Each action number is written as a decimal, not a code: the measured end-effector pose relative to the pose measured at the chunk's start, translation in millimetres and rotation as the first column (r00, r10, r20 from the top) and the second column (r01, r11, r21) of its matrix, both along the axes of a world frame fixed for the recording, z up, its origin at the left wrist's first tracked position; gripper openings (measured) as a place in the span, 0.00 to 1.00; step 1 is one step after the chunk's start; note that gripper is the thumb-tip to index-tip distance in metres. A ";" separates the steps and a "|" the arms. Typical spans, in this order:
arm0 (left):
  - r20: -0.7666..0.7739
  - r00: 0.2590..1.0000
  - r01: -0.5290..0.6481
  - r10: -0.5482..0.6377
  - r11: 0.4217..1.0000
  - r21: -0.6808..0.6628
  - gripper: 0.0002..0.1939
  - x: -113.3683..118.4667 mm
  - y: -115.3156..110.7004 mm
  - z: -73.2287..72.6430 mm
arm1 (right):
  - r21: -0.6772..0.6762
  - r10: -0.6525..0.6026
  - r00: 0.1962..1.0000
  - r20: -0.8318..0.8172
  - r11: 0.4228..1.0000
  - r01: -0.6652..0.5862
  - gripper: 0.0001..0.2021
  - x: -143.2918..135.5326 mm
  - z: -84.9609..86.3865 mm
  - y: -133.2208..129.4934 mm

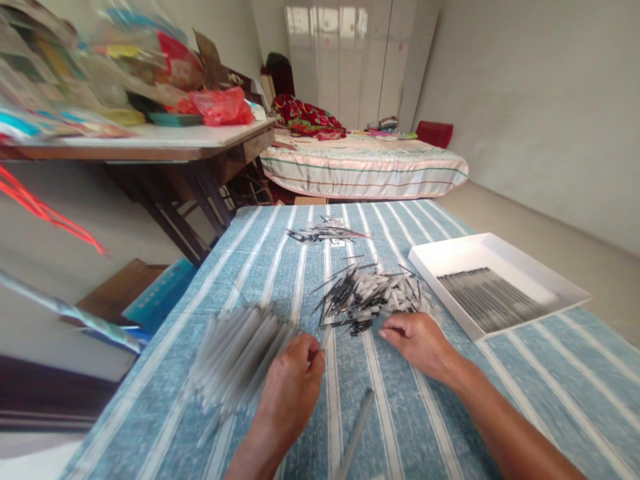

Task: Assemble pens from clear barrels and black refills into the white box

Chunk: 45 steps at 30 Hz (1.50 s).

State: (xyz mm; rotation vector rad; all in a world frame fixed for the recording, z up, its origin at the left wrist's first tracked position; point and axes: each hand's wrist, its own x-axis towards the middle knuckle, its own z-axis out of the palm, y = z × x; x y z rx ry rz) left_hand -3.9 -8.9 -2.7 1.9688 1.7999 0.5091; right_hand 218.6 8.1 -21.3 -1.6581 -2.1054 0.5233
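My left hand [295, 373] is closed in a pinch on a thin translucent piece [326, 337] whose tip sticks up past the fingers. To its left lies a stack of grey translucent tubes [240, 353], partly behind that hand. My right hand [415, 340] has thumb and fingertips pressed together at the near edge of a pile of black and white small parts [370, 293]; whatever it may hold is too small to make out. One loose grey tube [357, 430] lies on the striped cloth between my forearms.
A white open box [445, 300] with a row of dark, slender pieces [487, 297] stands at the right. Farther back on the striped table [270, 267] is a smaller heap of thin parts [327, 232]. A cluttered side table [200, 137] stands left, a bed [365, 163] behind.
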 end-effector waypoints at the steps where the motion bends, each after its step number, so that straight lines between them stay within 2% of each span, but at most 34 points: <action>1: 0.133 0.991 -0.018 0.024 0.999 -0.049 0.06 -0.2 0.6 -1.0 | -0.008 -0.003 1.000 0.005 1.000 0.003 0.11 -2.6 -0.3 2.8; 3: 0.392 0.916 -0.028 0.090 0.986 -0.162 0.04 0.2 1.4 -3.7 | -0.024 -0.002 0.999 0.036 1.000 0.003 0.09 -7.8 -1.1 7.7; 5: 0.573 0.805 -0.023 0.155 0.972 -0.232 0.04 2.0 1.5 -6.4 | -0.030 0.014 0.994 0.104 0.999 -0.011 0.08 -13.1 -1.7 11.3; 8: 0.695 0.682 -0.061 0.227 0.965 -0.255 0.09 6.6 -0.3 -7.9 | -0.020 0.033 0.973 0.230 0.999 -0.029 0.09 -20.9 -1.7 14.0; 11: 0.734 0.631 -0.079 0.252 0.962 -0.262 0.13 10.9 -3.5 -5.3 | -0.017 0.050 0.945 0.324 0.999 -0.048 0.10 -27.8 -1.4 14.7; 15: 0.743 0.613 -0.046 0.269 0.951 -0.307 0.14 13.8 -6.7 -0.6 | -0.039 0.078 0.915 0.396 0.997 -0.068 0.11 -33.2 -2.2 14.7; 22: 0.762 0.570 -0.038 0.307 0.936 -0.349 0.17 15.8 -8.0 2.0 | -0.020 0.084 0.928 0.362 0.996 -0.082 0.09 -30.5 -6.7 15.6; 27: 0.743 0.601 0.006 0.295 0.928 -0.373 0.18 13.8 -5.2 -3.3 | 0.002 0.053 0.946 0.319 0.998 -0.057 0.09 -27.9 -5.7 18.5; 31: 0.727 0.621 0.009 0.295 0.924 -0.383 0.17 13.7 -5.1 -5.7 | 0.067 -0.005 0.892 0.452 0.997 -0.029 0.13 -30.0 2.6 28.0; 35: 0.717 0.625 0.004 0.309 0.917 -0.398 0.16 15.2 -6.4 -4.2 | 0.054 0.029 0.809 0.588 0.996 -0.075 0.14 -34.9 8.8 40.8; 41: 0.703 0.639 0.005 0.311 0.913 -0.408 0.16 14.9 -5.3 -3.8 | 0.044 0.121 0.781 0.613 0.981 -0.187 0.11 -32.9 8.3 53.0; 45: 0.704 0.643 0.021 0.302 0.912 -0.410 0.16 13.8 -4.1 -4.7 | 0.065 0.190 0.762 0.618 0.955 -0.291 0.11 -25.3 12.3 50.9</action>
